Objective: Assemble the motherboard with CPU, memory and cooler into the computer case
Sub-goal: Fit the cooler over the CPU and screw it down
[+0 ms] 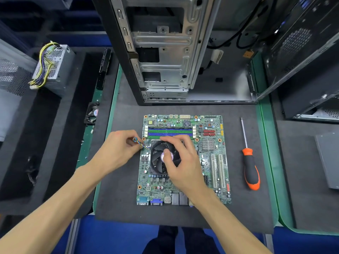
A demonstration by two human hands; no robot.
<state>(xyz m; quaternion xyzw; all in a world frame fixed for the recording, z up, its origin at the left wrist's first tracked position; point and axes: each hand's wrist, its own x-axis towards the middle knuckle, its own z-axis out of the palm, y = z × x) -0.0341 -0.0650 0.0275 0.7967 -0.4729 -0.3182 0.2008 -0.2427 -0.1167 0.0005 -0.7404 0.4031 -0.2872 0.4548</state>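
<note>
While the motherboard (183,158) lies flat on the grey mat (119,198) before the open, upright computer case (165,52), the right hand (180,162) grasps the cooler (159,158) and the left hand (119,147) pinches its coiled cable (137,141); no writing is legible

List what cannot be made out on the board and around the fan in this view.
Head view only:
- CPU: hidden under the cooler fan.
- Fan's right side: covered by the right hand.
- Fan cable plug: hidden in the left hand.
- Motherboard markings: too small.
- Computer case top: cut off by the frame edge.
</note>
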